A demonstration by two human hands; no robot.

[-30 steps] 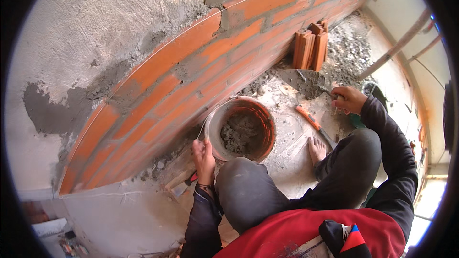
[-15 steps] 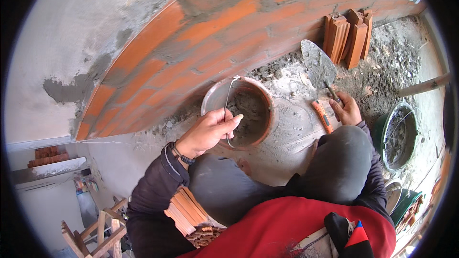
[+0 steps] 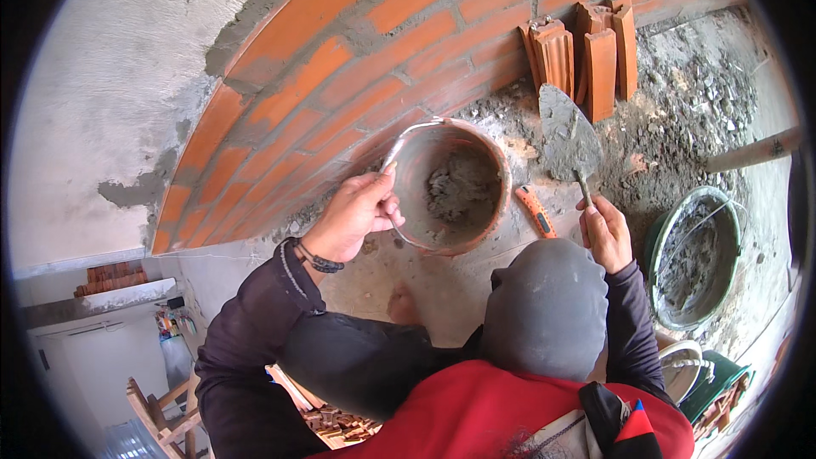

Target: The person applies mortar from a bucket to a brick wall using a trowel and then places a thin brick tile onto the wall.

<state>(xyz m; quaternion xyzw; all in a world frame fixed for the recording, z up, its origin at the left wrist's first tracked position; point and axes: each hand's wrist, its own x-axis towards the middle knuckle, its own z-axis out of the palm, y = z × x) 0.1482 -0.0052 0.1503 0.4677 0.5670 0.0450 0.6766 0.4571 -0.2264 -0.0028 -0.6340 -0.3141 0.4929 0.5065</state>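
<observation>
Mortar bucket (image 3: 504,191), with a reddish rim and a grey-coated inside, is at the foot of the brick wall, holding a rough lump of wet mortar (image 3: 463,189). Close on its left side, the left hand (image 3: 357,214) is closed around the bent wire handle (image 3: 393,151), the fingers curled and a dark bracelet (image 3: 319,260) at the wrist. Just right of the bucket lies an orange-and-black tool grip (image 3: 535,211). A little farther right of the bucket, the right hand (image 3: 607,234) is clamped on the handle of a pointed trowel (image 3: 568,138), whose grey-smeared blade points away from the person. Beyond the bucket, the brick wall (image 3: 399,44) runs in courses with grey joints. Past the bucket to the far right, ribbed clay bricks (image 3: 602,68) stand on end near that wall, with loose rubble (image 3: 693,89) beside them. Well to the right of the bucket sits a green pail (image 3: 656,248), grey-caked within. Farthest from the bucket, off to its lower left, is a wooden stand (image 3: 155,418).
</observation>
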